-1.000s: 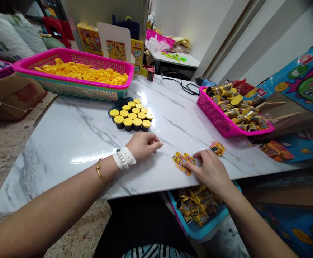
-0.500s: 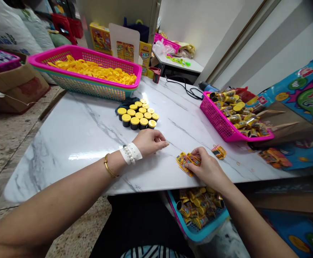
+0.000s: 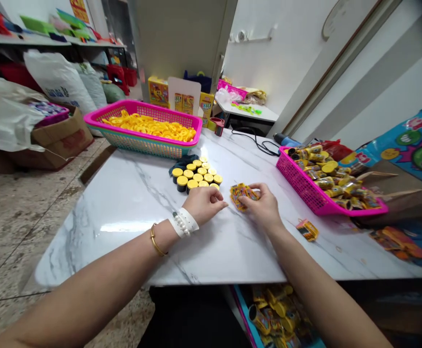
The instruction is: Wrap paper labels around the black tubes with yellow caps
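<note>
My right hand (image 3: 262, 207) is closed on a small stack of yellow and orange printed labels (image 3: 240, 194), held just over the white marble table (image 3: 123, 203). My left hand (image 3: 205, 203) rests beside it on the table with its fingers curled in; nothing shows in them. Just beyond my left hand stands a cluster of small black jars with yellow lids (image 3: 196, 177). One more loose label (image 3: 307, 229) lies to the right of my right forearm.
A pink basket of yellow rings (image 3: 145, 126) stands at the back of the table. A pink basket of labelled tubes (image 3: 327, 181) is at the right. A blue basket (image 3: 276, 316) of wrapped items sits under the table edge. Boxes and bags (image 3: 51, 116) line the floor at left.
My right hand has carried the label stack forward and left, up next to my left hand. The camera has tilted up, so the table looks farther away.
</note>
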